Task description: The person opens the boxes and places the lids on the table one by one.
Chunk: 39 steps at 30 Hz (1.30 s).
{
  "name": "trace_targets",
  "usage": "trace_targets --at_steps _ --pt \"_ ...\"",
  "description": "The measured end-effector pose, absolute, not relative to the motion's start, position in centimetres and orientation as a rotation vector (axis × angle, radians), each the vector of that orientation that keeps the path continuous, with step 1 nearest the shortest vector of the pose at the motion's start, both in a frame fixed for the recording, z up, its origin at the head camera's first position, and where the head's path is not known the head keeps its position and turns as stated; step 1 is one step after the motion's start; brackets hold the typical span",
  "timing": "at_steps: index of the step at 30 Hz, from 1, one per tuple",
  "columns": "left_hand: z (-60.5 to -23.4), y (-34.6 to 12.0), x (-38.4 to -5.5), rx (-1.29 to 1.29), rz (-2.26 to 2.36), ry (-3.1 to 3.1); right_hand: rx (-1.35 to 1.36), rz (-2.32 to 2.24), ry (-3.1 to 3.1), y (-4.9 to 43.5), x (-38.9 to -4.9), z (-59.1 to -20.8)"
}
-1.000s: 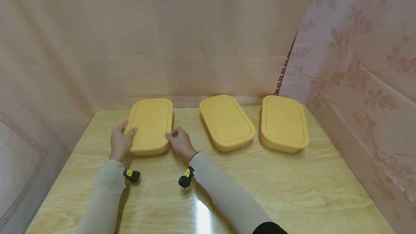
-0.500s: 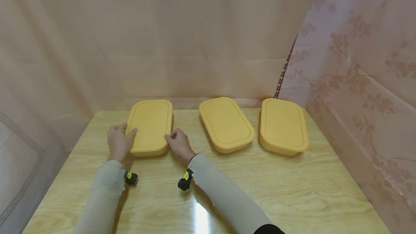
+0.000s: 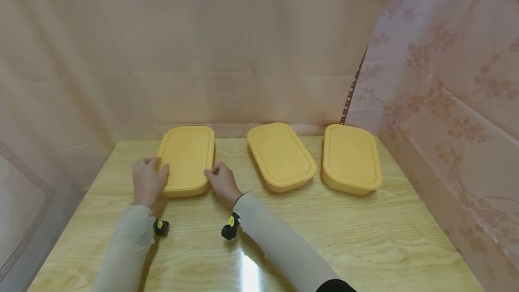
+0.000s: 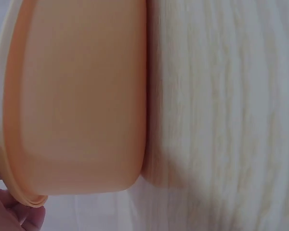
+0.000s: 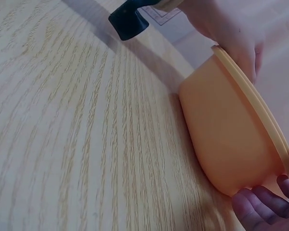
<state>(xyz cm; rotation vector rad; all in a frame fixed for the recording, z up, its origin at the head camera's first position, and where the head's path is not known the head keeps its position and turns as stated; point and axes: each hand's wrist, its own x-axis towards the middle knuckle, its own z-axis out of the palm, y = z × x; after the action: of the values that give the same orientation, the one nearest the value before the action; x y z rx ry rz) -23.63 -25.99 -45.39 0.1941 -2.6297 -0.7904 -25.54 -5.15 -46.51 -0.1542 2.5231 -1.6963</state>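
Pale grey in the sleeves (image 3: pixel 279 238), reaching forward over a wood-grain tabletop (image 3: pixel 385 238) and wearing a small black device (image 3: pixel 230 226) by each wrist. Catching a white glare (image 3: pixel 250 274) on the near part of that tabletop, between the sleeves. Grasping the leftmost yellow box (image 3: pixel 188 159) with both hands — with the left hand (image 3: pixel 147 181), laying the thumb on the lid (image 3: pixel 190 150) and holding the fingers along the left side; with the right hand (image 3: pixel 223 181), pinching the lid's rim toward the near right corner, tucking fingertips beneath it in the right wrist view. Resting that box on the tabletop, toward its far left. Passing rightward, seeing a second yellow box (image 3: pixel 281 157) lying askew near the right hand, and a third yellow box (image 3: pixel 352 157) sitting close beside it, less askew. Looking farther back, finding a beige cloth (image 3: pixel 202 57) hanging behind the tabletop, a pink floral cloth (image 3: pixel 454 102) hanging at the right — and a dark patterned strip (image 3: pixel 353 89) running down between them.
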Motion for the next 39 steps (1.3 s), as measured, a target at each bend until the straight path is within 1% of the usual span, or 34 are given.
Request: trace_targets --at_steps 7,19,29,39 --pt "-45.6 -25.5 -23.4 -0.01 -0.778 -2.588 -0.2 -1.66 2.561 -5.0 -25.6 -46.7" --pt "-45.1 -24.6 -22.9 -0.312 -0.829 -2.785 -0.196 -1.655 2.551 -5.1 -25.6 -46.7" --pt "-44.1 -23.4 -22.1 -0.422 -0.703 -2.935 -0.194 -1.672 2.53 -5.1 -25.4 -46.7" --pt "-44.5 -22.8 -21.5 -0.488 -0.576 -2.875 -0.181 -1.671 2.557 -5.3 -25.5 -46.8"
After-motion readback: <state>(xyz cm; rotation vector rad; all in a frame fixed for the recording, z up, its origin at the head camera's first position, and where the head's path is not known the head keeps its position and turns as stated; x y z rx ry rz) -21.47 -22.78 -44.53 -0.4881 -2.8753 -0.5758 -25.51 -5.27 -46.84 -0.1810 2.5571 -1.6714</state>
